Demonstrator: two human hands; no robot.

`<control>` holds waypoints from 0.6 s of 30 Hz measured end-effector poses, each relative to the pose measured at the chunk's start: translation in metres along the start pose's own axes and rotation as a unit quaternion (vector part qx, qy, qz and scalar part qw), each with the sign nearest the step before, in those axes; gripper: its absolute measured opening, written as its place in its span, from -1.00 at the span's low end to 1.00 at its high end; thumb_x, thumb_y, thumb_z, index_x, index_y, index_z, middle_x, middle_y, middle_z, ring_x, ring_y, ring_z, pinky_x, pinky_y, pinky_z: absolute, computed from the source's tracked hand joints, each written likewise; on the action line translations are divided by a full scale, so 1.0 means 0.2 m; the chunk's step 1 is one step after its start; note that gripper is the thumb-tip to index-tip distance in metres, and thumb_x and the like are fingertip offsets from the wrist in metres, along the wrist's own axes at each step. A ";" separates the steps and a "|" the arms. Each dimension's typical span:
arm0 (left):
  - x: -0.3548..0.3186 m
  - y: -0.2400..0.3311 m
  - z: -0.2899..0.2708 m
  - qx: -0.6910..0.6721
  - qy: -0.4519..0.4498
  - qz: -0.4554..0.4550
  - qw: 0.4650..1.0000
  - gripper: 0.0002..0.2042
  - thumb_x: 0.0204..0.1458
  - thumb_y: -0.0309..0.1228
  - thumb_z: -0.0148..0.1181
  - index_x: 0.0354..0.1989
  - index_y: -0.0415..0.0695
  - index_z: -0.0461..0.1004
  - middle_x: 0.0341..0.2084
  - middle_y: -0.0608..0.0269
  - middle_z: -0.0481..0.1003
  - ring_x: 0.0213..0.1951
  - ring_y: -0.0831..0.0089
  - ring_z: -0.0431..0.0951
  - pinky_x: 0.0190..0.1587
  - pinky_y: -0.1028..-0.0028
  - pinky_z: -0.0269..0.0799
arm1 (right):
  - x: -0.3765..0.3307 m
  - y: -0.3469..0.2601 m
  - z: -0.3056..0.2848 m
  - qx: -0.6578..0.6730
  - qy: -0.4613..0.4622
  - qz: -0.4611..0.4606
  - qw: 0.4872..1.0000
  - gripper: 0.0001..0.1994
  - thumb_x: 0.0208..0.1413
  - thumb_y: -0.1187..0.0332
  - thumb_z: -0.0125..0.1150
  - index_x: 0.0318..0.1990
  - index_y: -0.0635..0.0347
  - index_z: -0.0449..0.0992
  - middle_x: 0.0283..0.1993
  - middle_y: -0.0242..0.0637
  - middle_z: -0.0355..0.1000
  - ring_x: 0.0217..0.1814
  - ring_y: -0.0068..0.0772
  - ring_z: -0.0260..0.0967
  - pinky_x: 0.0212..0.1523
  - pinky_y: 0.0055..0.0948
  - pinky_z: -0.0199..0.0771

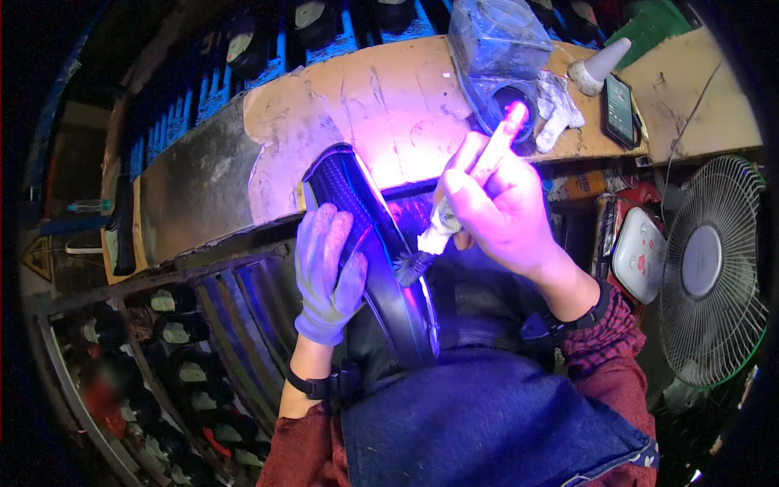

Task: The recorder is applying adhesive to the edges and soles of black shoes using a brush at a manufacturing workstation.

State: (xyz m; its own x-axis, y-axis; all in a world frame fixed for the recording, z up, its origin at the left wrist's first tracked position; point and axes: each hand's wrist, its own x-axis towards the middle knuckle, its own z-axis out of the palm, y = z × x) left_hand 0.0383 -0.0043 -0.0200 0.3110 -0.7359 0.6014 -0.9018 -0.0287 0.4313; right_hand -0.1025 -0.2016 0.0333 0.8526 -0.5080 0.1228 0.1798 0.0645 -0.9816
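Observation:
My left hand (326, 264), in a pale grey-lilac work glove, grips the left side of a black shoe (393, 304). The shoe lies lengthwise over my lap, one end by the bench edge, the other against my apron (454, 414). My bare right hand (507, 207) is closed around the handle of a brush (412, 266), which has a white wrapping near its head. Its dark bristles point down and meet the shoe's right edge, close to my left thumb. Violet light glares over the right hand and the bench.
Ahead runs a worn bench (333, 97) with a cloudy plastic container (501, 36), white rag (560, 114), cone-shaped nozzle (599, 69) and phone (619, 112). A round fan (704, 264) and a white lidded box (639, 256) stand right. Racked shoes (182, 329) fill the lower left.

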 end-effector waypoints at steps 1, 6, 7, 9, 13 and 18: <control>0.01 0.01 0.00 0.011 0.007 0.025 1.000 -0.68 0.03 -0.54 0.15 -0.01 -0.20 0.38 0.00 -0.15 0.46 0.04 -0.23 0.46 0.11 -0.13 0.37 | -0.02 -0.03 0.00 0.004 -0.004 -0.007 1.000 -0.85 0.31 0.36 0.05 -0.29 0.22 0.36 -0.48 -0.33 0.42 -0.65 -0.67 0.30 -0.64 -0.65 0.28; 0.07 -0.02 0.02 0.056 0.061 0.110 0.991 -0.68 0.06 -0.61 0.17 -0.01 -0.13 0.33 0.00 -0.08 0.48 0.05 -0.15 0.48 0.16 -0.06 0.38 | -0.12 -0.20 0.02 -0.008 -0.028 -0.073 0.997 -0.85 0.29 0.38 0.05 -0.33 0.21 0.31 -0.45 -0.24 0.44 -0.61 -0.61 0.32 -0.59 -0.60 0.32; 0.07 -0.02 0.01 0.044 0.049 0.084 0.994 -0.65 0.07 -0.62 0.16 0.04 -0.12 0.33 0.02 -0.07 0.48 0.08 -0.12 0.48 0.18 -0.02 0.37 | -0.13 -0.23 0.02 -0.014 -0.037 -0.089 0.995 -0.85 0.27 0.38 0.06 -0.33 0.21 0.30 -0.44 -0.21 0.45 -0.59 -0.59 0.33 -0.56 -0.58 0.35; 0.07 -0.04 0.00 0.023 0.037 0.051 0.998 -0.57 0.07 -0.61 0.17 0.14 -0.10 0.31 0.05 -0.06 0.47 0.11 -0.08 0.46 0.21 0.05 0.35 | -0.12 -0.24 0.04 -0.013 -0.042 -0.174 0.984 -0.86 0.23 0.38 0.09 -0.32 0.22 0.31 -0.41 -0.17 0.46 -0.54 -0.52 0.36 -0.51 -0.52 0.40; 0.10 -0.04 -0.04 0.021 0.021 0.025 0.999 -0.38 -0.03 -0.48 0.31 0.26 -0.12 0.25 0.13 -0.06 0.42 0.15 -0.05 0.43 0.23 0.14 0.33 | -0.09 -0.27 0.04 0.019 -0.071 -0.307 0.949 -0.83 0.12 0.38 0.20 -0.25 0.26 0.36 -0.33 -0.04 0.50 -0.46 -0.33 0.44 -0.41 -0.39 0.50; 0.26 0.00 -0.16 0.037 -0.005 0.035 0.999 -0.13 -0.26 -0.28 0.50 0.30 -0.22 0.20 0.15 -0.07 0.39 0.17 -0.05 0.40 0.20 0.17 0.35 | -0.07 -0.43 0.00 -0.046 -0.129 -0.375 0.917 -0.71 0.06 0.31 0.35 -0.18 0.26 0.41 -0.25 0.06 0.54 -0.37 -0.17 0.51 -0.33 -0.25 0.56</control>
State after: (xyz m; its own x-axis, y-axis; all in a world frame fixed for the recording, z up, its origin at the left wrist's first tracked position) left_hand 0.0635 -0.0211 0.0331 0.2440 -0.7446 0.6213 -0.9411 -0.0270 0.3372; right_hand -0.1297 -0.1989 0.1153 0.5959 -0.1593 0.7871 0.7310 -0.2980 -0.6138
